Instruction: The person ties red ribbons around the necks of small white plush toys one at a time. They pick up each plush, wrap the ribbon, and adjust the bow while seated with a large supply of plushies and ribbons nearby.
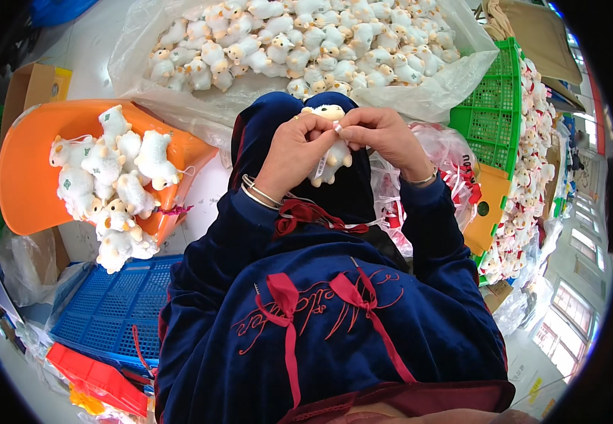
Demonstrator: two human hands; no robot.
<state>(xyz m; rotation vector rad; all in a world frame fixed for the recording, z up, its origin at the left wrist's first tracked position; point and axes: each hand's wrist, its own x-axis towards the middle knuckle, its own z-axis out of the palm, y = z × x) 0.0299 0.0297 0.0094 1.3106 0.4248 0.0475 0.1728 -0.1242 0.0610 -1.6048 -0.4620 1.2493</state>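
Observation:
Above my lap I hold a small white plush animal [335,161] with tan feet and a pale head. My left hand [287,150] is closed at its neck, thumb and index finger pinching a narrow white ribbon [337,127]. From the other side my right hand [390,136] pinches that ribbon too, its fingertips almost meeting the left ones. Part of the toy's body is covered by my fingers. A bundle of red ribbons [306,214] lies on my lap, just below the hands.
Beyond my knees spreads a clear plastic bag [133,67] full of similar plush toys. On the left, an orange chair [27,169] carries several more. A blue crate [133,290] and a red crate [98,378] sit below it. Right of me stands a green crate [487,113] by bagged red-and-white items [455,159].

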